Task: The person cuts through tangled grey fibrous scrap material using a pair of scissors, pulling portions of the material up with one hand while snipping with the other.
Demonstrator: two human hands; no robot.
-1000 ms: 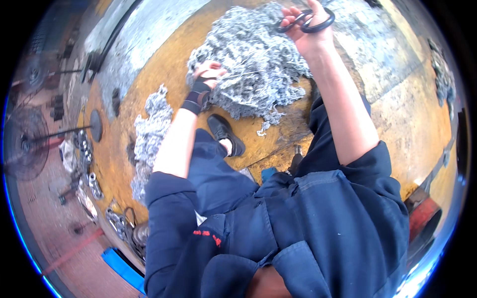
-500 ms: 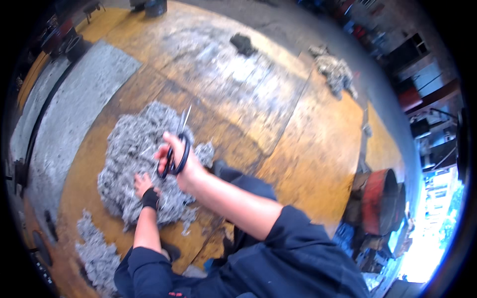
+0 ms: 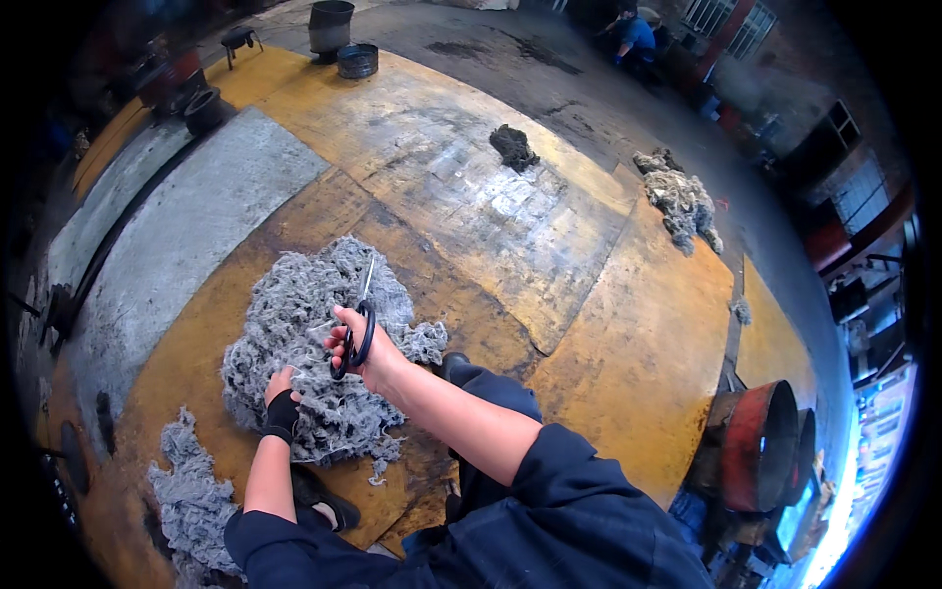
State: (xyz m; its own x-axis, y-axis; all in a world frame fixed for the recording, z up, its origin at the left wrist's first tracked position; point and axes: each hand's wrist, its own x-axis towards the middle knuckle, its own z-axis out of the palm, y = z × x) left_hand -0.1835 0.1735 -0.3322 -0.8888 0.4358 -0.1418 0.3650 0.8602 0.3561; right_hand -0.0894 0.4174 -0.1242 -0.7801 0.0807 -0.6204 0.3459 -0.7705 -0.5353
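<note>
A large heap of loose grey fibre waste [image 3: 285, 309] lies on the floor before me. My right hand [image 3: 368, 355] holds black-handled scissors [image 3: 353, 342] above the heap, their metal blades pointing up and away from me. Whether the blades are parted is hard to make out. At the near left side of the heap, my left hand [image 3: 281, 391] has its fingers drawn together on the fibre, which partly hides them. A black band [image 3: 283, 416] wraps that wrist and palm.
A smaller fibre clump [image 3: 191, 491] lies at lower left. Farther off are a dark clump [image 3: 514, 147] and a pale fibre pile [image 3: 679, 201]. A red-rimmed drum [image 3: 760, 447] stands at right, dark buckets [image 3: 357, 62] at the back. Another person [image 3: 638, 37] crouches far off.
The view has shifted, showing more of the far floor. My left hand's fingers, spread on the heap before, have drawn together nearer its edge. The scissors stay in my right hand.
</note>
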